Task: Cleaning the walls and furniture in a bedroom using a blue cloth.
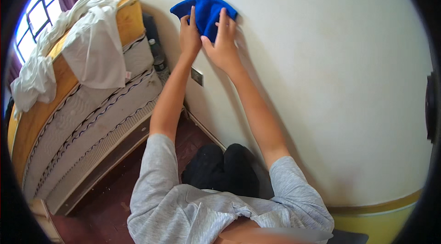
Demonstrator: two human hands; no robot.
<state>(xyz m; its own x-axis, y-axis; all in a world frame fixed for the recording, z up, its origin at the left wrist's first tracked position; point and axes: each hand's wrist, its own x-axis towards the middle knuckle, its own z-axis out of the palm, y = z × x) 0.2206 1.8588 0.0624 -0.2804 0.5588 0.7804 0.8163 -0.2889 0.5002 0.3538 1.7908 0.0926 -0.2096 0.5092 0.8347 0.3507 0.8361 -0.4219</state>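
A fan-shaped blue cloth (207, 13) lies against the white wall (327, 72), high in front of me. Its upper edge curves, and it narrows downwards between my hands. On its left part rests my left hand (190, 37), index finger pointing up and the other fingers bent at the fabric. My right hand (224, 44) holds the right part, fingers over the cloth and thumb towards my left hand. Both arms are stretched out, and the cloth's lower tip is partly hidden by the hands.
Left of me stand stacked mattresses (100, 120) with a rumpled white sheet (96, 44) on top. A plastic bottle (157, 54) is between them and the wall. A wall plate (197, 76) sits below my left hand. Dark red flooring (103, 189) lies below.
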